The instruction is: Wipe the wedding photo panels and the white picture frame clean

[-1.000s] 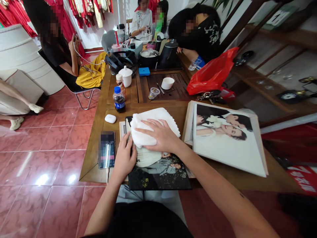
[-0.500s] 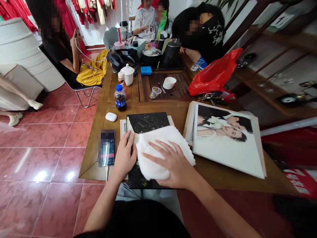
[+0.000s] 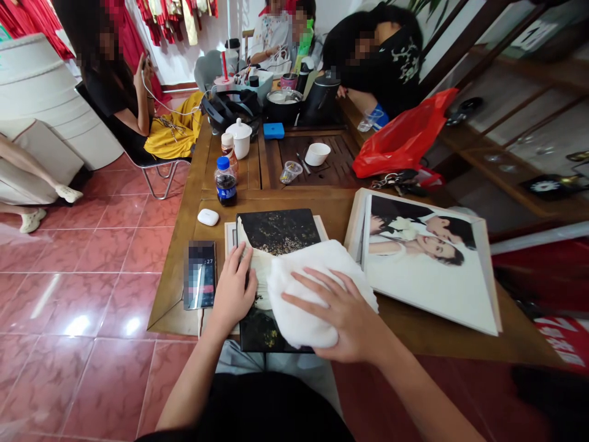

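We are looking down at a wooden surface (image 3: 285, 199), where a black photo panel (image 3: 276, 227) is lying flat at the near edge, on top of a paler board (image 3: 230, 236). Our left hand (image 3: 235, 291) is resting along the panel's left side, its fingers slightly spread and pinching nothing. Our right hand (image 3: 345, 313) is lying over a folded white cloth (image 3: 297, 322), its fingers spread wide across it. The cloth is covering the panel's near right part and reaching past its right edge. By our judgement, the work is under way rather than finished: the cloth is sitting on the panel, while the far part and a near left strip are showing bare. We are not able to tell which parts are done and which are left. A phone (image 3: 200, 276) is lying to the left; a large photo (image 3: 414, 276) is lying to the right.
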Available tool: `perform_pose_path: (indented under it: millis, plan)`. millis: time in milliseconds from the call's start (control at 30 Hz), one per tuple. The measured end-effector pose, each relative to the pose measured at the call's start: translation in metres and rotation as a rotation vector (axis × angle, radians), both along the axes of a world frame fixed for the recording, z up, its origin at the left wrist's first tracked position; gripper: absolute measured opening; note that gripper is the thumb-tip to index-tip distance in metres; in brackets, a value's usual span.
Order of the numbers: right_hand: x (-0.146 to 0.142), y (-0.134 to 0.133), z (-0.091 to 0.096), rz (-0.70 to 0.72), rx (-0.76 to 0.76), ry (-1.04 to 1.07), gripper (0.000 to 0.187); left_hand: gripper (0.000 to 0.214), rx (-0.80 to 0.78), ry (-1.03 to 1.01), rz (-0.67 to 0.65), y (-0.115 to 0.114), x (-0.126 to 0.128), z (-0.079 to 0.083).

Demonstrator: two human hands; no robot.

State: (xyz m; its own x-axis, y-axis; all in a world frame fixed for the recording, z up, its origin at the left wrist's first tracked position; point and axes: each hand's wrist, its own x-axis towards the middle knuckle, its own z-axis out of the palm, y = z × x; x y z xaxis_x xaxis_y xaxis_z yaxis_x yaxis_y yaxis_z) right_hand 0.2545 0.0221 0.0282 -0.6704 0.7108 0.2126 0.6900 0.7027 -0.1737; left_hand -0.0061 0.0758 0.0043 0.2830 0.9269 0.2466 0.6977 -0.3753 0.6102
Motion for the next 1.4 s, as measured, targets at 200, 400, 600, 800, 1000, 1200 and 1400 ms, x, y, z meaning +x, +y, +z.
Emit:
perform_pose_path:
  millis: [200,400,600,800,1000,1200,1400]
  plan:
    - [-0.002,0.052,0.004,-0.149,0.015,-0.007,0.078,0.050,0.022,0.011,-0.008,0.000,-0.001,-0.002]
    - [-0.014,0.098,0.005,-0.351,0.012,0.006,0.073,0.049,0.013,0.005,-0.013,0.000,-0.001,-0.002]
    - [-0.016,0.104,0.004,-0.376,0.035,-0.006,0.065,0.048,0.030,-0.001,0.021,-0.003,0.001,-0.001]
    - [-0.009,0.080,0.000,-0.278,0.065,-0.014,0.066,0.047,0.029,0.005,0.027,-0.003,0.002,0.000]
    - [-0.006,0.029,-0.003,-0.226,0.071,0.002,0.070,0.047,0.017,0.011,0.027,-0.003,0.002,0.002]
    - [-0.001,-0.024,-0.004,-0.194,0.062,0.046,0.076,0.047,0.007,0.007,0.030,-0.003,0.003,0.003]
    - [-0.006,-0.050,-0.001,-0.182,0.099,0.059,0.079,0.048,0.003,-0.003,0.037,-0.004,0.004,0.002]
